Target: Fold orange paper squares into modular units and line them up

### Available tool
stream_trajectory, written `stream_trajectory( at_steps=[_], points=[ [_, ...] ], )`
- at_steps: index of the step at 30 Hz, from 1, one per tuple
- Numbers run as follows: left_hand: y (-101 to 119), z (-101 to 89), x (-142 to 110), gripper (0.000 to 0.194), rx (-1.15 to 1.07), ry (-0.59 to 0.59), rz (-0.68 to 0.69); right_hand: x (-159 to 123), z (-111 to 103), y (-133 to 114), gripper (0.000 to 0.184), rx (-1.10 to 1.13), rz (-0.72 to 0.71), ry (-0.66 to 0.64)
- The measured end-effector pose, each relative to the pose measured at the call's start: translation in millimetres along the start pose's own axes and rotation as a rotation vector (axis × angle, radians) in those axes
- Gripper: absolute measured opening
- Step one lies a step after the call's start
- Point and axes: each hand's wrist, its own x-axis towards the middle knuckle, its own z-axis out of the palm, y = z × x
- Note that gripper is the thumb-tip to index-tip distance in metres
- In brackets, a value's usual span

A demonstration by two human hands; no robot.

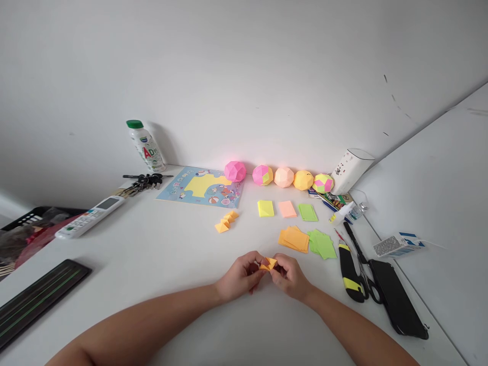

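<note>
Between my two hands is a small folded orange paper piece (269,264), held just above the white table. My left hand (244,276) pinches its left side, and my right hand (292,275) grips the right side with closed fingers. Fingertips partly hide the paper. Several similar folded orange pieces (226,222) lie together beyond my left hand. Past my right hand rest a fanned stack of orange paper sheets (294,239) and a loose stack of green sheets (322,244). Behind these are small pads in yellow (266,208), peach (287,209) and green (307,212).
Along the wall sit several faceted paper balls, one pink (235,172). A blue picture sheet (198,188), a bottle (146,146), keys (147,182) and a remote (90,217) are left. At right lie a yellow-black cutter (349,272), scissors (367,282) and a black case (398,299).
</note>
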Motion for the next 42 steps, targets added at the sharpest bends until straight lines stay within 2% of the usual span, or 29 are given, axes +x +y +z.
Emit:
stream_trajectory(
  at_steps=[12,42],
  points=[
    [-5.0,-0.5,1.1,0.017,0.008,0.007,0.000,0.0,0.7,3.2,0.019,-0.015,-0.035,0.008],
    [-1.5,2.5,2.2,0.017,0.019,0.034,-0.031,-1.0,1.5,5.4,0.020,-0.028,-0.045,0.014]
  ],
)
